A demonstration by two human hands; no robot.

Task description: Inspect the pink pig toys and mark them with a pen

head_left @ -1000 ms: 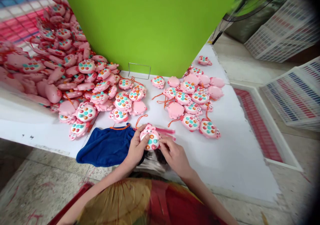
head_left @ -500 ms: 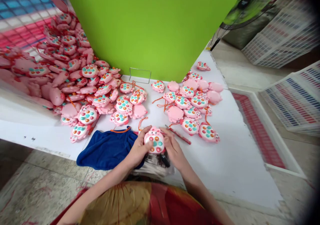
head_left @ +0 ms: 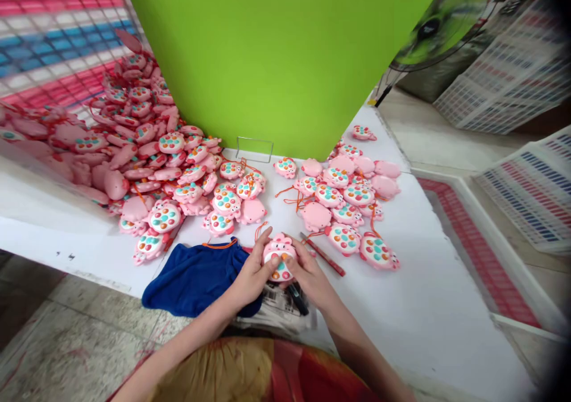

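Observation:
Between both hands is a pink animal-shaped pop toy (head_left: 279,246) with a white face panel of coloured buttons. My left hand (head_left: 254,271) grips its left side, the thumb lying on the buttons. My right hand (head_left: 312,274) closes round the right side, its thumb also on the buttons. Just left of the hands lies a blue cloth (head_left: 191,277) with an orange cord. Beneath them are a printed plastic bag (head_left: 283,307) and a black pen-like item (head_left: 298,300). A red pen-like tool (head_left: 328,256) rests to the right.
A large heap of similar pink toys (head_left: 147,152) fills the left, and a smaller group (head_left: 343,194) lies right of centre. A green board (head_left: 276,57) stands at the back. White crates (head_left: 530,182) and a fan (head_left: 428,30) are at the right.
My right thumb has come over onto the toy's buttons, where before only the left thumb pressed there. The camera view has shifted slightly, so the scene sits a little lower.

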